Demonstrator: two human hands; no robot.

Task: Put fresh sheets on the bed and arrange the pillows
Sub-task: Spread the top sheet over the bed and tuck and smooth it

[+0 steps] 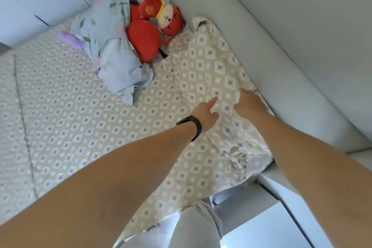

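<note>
A beige sheet (84, 106) with a diamond print covers the bed. On its right side, along the padded headboard, lies a pillow (213, 70) in the same print, rumpled and flat. My left hand (205, 115), with a black band on the wrist, reaches over the pillow's near part with the index finger stretched out and the other fingers loosely curled. Beside it my right hand (249, 101) rests flat on the pillow next to the headboard, fingers straight. A second pillow (108, 46) in a pale blue floral case lies further back.
A red plush toy (153, 26) lies against the blue pillow in the far corner, with a purple soft thing (70, 39) to its left. The grey padded headboard (281, 56) runs along the right. My grey trouser leg (197, 227) stands at the bed's near edge.
</note>
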